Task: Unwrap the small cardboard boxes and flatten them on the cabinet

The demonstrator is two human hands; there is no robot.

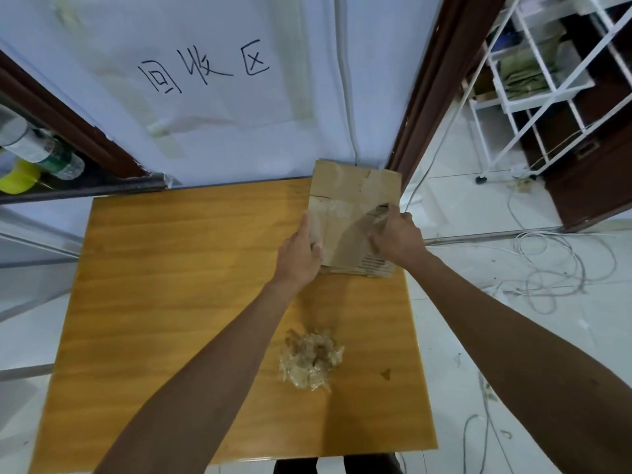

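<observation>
A flattened brown cardboard box (352,203) lies at the far right corner of the wooden cabinet top (178,302), on a thin stack of other flattened cardboard. Strips of clear tape still cling to it. My left hand (301,254) grips its left edge with thumb on top. My right hand (396,237) presses and pinches the box's right side near the printed text. A crumpled wad of clear tape (311,360) sits on the cabinet between my forearms.
A white wall with handwritten characters (205,66) rises behind the cabinet. Bottles and a yellow tape roll (20,176) lie on a ledge at left. A brown door frame (434,80), a white wire rack (533,80) and loose cables (547,268) occupy the floor at right.
</observation>
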